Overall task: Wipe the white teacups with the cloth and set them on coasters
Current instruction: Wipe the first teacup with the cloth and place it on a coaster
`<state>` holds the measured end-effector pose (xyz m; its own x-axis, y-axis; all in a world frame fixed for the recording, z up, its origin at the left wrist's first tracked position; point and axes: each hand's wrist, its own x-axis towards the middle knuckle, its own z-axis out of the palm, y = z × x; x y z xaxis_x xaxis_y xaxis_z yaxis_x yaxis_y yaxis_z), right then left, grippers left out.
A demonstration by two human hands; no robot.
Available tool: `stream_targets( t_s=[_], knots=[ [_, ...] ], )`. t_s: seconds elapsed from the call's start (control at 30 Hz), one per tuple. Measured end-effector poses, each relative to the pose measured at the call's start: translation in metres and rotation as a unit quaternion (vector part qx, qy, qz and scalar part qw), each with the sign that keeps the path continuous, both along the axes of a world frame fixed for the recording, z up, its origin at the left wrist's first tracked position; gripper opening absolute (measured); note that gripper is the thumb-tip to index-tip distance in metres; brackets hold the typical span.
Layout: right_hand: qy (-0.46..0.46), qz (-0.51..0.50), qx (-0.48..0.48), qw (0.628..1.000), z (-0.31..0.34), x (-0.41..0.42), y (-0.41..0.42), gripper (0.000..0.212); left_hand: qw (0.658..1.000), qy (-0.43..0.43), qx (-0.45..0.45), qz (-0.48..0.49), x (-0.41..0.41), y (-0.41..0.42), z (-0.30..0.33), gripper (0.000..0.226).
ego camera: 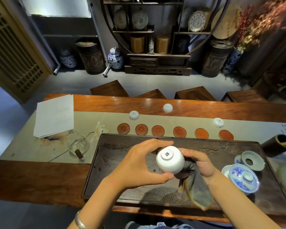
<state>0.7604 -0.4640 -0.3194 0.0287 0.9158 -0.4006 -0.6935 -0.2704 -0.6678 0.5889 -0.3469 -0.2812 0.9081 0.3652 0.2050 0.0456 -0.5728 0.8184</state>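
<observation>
My left hand (pixel 139 162) grips a white teacup (pixel 170 160) held bottom-up above the dark tea tray (pixel 116 182). My right hand (pixel 199 162) holds a grey-green cloth (pixel 196 187) pushed into the cup's mouth from the right; the cloth's tail hangs down over the tray. Three more white teacups stand upside down on the table beyond: one (pixel 134 115) at left, one (pixel 167 107) in the middle, one (pixel 218 122) at right. Several round brown coasters (pixel 158 130) lie bare in a row just past the tray's far edge.
A blue-and-white lidded bowl (pixel 243 178) and a pale strainer dish (pixel 253 160) sit on the tray's right end. A glass pitcher (pixel 78 146) stands left of the tray, a sheet of white paper (pixel 54 115) beyond it. A dark holder (pixel 277 147) stands at far right.
</observation>
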Motion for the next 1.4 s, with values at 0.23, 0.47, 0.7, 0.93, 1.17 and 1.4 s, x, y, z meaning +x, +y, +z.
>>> stream_targets(
  t_s=[0.23, 0.47, 0.7, 0.93, 1.17, 1.4],
  knots=[
    [0.017, 0.022, -0.012, 1.0, -0.003, -0.004, 0.0, 0.046, 0.997, 0.008, 0.021, 0.074, 0.002, -0.003, -0.005, 0.061],
    [-0.093, -0.062, -0.007, 0.994, -0.005, -0.023, -0.008, 0.038, 0.978, 0.011, 0.025, 0.206, 0.007, -0.012, -0.006, 0.051],
    [-0.073, -0.088, 0.024, 0.993, 0.001, -0.029, -0.006, 0.032, 0.984, 0.016, -0.008, 0.18, 0.004, -0.014, -0.005, 0.053],
    [0.016, -0.099, 0.056, 0.993, 0.004, -0.021, -0.007, 0.043, 0.989, 0.007, -0.095, 0.116, -0.006, -0.014, -0.001, 0.05],
    [-0.06, -0.064, 0.067, 0.994, 0.009, -0.024, -0.004, 0.048, 0.984, -0.027, -0.141, 0.105, -0.006, -0.018, 0.0, 0.06],
    [-0.136, -0.084, 0.057, 0.986, 0.016, -0.024, -0.002, 0.025, 0.983, -0.039, -0.093, 0.152, -0.008, -0.013, -0.001, 0.058]
  ],
)
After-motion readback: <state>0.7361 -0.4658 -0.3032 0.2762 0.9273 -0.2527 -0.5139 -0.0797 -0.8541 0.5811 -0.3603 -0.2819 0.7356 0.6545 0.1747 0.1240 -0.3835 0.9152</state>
